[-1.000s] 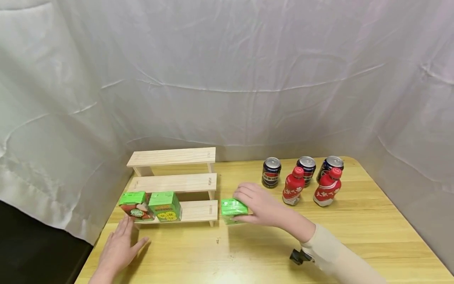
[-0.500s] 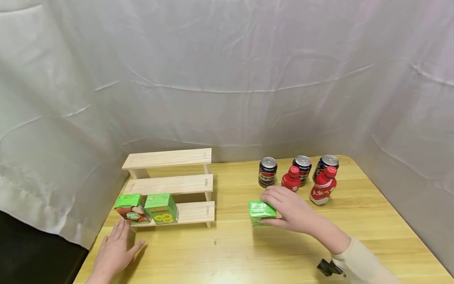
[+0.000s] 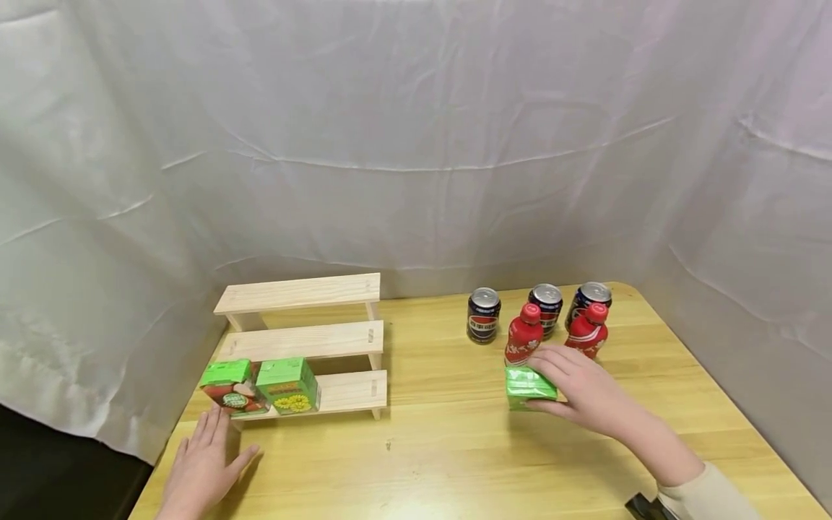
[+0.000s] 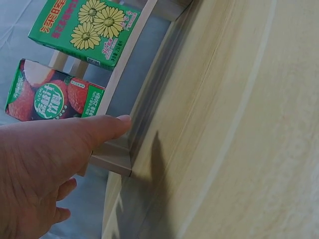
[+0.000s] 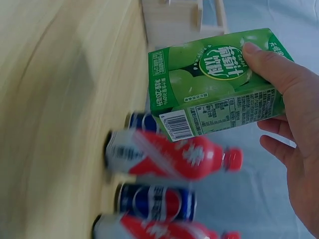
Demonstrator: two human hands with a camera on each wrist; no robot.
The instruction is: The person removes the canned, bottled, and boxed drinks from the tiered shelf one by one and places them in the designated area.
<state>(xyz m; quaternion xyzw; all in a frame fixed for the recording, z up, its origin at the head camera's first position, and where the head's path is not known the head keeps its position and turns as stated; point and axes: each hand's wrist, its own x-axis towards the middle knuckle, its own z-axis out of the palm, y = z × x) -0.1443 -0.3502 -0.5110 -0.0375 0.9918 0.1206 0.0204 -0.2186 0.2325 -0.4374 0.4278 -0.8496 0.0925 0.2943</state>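
Observation:
My right hand (image 3: 578,390) grips a green grape juice carton (image 3: 529,387) (image 5: 214,84) just in front of two red bottles (image 3: 523,334) on the right half of the table. My left hand (image 3: 198,462) (image 4: 45,164) lies flat and open on the table at the left front, its fingertips near the lowest step of a wooden three-step rack (image 3: 305,339). Two green cartons stand on that lowest step: a lychee one (image 3: 227,388) (image 4: 50,94) and a chrysanthemum one (image 3: 288,386) (image 4: 92,27).
Three dark soda cans (image 3: 484,315) stand in a row behind the red bottles near the table's back right. A white cloth backdrop (image 3: 416,144) hangs behind and around the wooden table (image 3: 442,462). The table's left edge is close to my left hand.
My right hand has carried the green grape carton from beside the rack to the right, up to the red bottles. My left hand has stayed flat on the table.

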